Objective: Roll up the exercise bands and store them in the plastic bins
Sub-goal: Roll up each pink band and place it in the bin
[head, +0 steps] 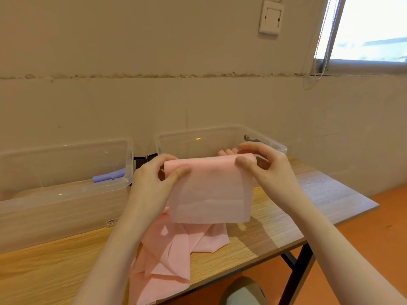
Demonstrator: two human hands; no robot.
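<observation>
While both hands work above the tabletop, reading left to right: clear rectangular plastic storage bin [66, 194] sits well left of the left-hand fingers, with a rolled lilac exercise band [109, 175] lying inside near its right wall. Small black object [144, 160] in the gap between the bins, just behind the left knuckles (can't tell what it is). Left hand [152, 183] pinches the left top corner of the thin pink stretchy exercise band [211, 190], thumb on the near face, other fingers curled behind it. Band's top edge looks folded or started into a roll between the two hands; a flat panel hangs below the thumbs, and the rest trails down in a loose crumpled heap on the light wood-grain table [286, 221], spilling past the near edge. Right hand [264, 166] pinches the right top corner the same way, thumb in front, fingers clamped over the top. Second clear plastic bin [220, 137] stands just behind the right fingers, something dark in its far right corner (unclear).

Handling judgement: band looks very light, limp, semi-sheer, probably a bit tacky and stretchy, so it will sag and skew unless both corners stay level. Best hold is at the two top corners, as it is held now, keeping light tension across the width while rolling; the heap below may snag or twist as it feeds up. Nothing fragile. Rolling appears barely started, storing not yet done.
</observation>
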